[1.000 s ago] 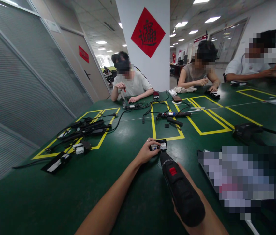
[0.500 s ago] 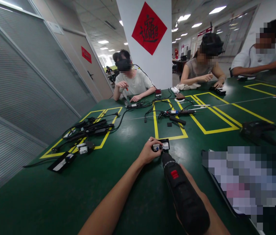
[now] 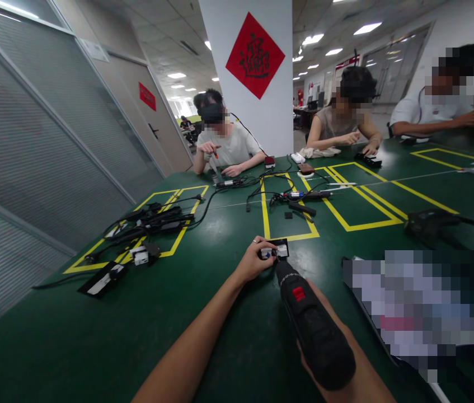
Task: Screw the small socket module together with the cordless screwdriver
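My left hand (image 3: 257, 258) is closed on a small black case (image 3: 281, 245) with white and blue parts inside, which rests on the green table (image 3: 136, 341). My fingers cover its left side. A black cordless drill (image 3: 310, 322) with a red switch on top is gripped in my right hand (image 3: 324, 305); the drill's body hides most of the fingers. The chuck points away from me, its tip at the case's near side. Whether the bit touches a screw is too small to tell.
A bundle of black cables and adapters (image 3: 161, 221) lies at the left, near a black plate (image 3: 101, 280). Ahead are an electric screwdriver (image 3: 310, 195) and yellow tape outlines. A blurred screen (image 3: 413, 302) lies at the right. Several people sit across the table.
The view has shifted slightly. My left hand stays on the case and the drill keeps its place against it, with little visible movement.
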Motion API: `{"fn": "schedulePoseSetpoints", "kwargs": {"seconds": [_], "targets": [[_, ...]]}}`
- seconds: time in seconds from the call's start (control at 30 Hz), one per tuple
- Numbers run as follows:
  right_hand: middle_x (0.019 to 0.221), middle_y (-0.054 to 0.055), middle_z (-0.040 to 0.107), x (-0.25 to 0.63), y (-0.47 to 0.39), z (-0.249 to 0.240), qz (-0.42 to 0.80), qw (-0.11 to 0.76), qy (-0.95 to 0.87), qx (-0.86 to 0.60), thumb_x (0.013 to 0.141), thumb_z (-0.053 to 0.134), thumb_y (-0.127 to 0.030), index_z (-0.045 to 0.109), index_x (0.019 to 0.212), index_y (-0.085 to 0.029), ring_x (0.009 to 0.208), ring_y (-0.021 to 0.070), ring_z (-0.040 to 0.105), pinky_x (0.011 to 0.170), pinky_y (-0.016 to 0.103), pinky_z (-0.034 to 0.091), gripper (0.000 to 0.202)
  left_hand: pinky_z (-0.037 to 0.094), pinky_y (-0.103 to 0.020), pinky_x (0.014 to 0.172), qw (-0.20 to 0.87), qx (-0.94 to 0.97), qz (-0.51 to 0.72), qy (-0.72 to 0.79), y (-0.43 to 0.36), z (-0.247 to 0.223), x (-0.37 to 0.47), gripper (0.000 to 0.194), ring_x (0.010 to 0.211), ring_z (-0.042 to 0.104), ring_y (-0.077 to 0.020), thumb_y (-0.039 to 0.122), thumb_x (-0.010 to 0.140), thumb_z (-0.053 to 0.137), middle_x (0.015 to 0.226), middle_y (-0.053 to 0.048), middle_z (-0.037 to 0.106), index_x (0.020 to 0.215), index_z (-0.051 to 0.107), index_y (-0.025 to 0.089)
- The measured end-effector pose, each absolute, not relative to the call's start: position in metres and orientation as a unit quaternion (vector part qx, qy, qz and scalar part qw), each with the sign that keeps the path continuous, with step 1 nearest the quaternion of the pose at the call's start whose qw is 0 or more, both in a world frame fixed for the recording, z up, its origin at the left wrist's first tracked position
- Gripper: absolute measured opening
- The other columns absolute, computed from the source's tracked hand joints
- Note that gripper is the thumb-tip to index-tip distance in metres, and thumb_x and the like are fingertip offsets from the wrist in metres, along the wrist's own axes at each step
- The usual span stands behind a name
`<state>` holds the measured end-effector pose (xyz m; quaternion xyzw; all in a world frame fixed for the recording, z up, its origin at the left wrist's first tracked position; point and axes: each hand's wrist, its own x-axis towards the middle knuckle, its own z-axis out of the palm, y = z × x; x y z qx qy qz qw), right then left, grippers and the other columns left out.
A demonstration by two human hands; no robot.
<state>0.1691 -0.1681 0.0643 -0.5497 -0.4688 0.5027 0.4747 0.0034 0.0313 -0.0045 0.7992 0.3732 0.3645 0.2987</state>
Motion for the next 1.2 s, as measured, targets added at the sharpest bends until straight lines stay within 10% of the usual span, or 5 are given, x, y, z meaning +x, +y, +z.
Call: {"fn": "schedulePoseSetpoints", "kwargs": {"seconds": [1.2], "targets": [[0.140,0.003,0.047,0.166,-0.170,0.052,0.431,0.490,-0.480,-0.586,0.077,0.056,-0.022,0.043,0.134,-0.025,0.133,0.0257,0.040,0.112,0.044,0.031,0.058,0.041,-0.034,0.096,0.355,0.782,0.350,0.374,0.034,-0.004,0.000,0.023,0.106,0.053,-0.0200,0.024,0.076,0.066,0.110,-0.007,0.051,0.099,0.070,0.020]]}}
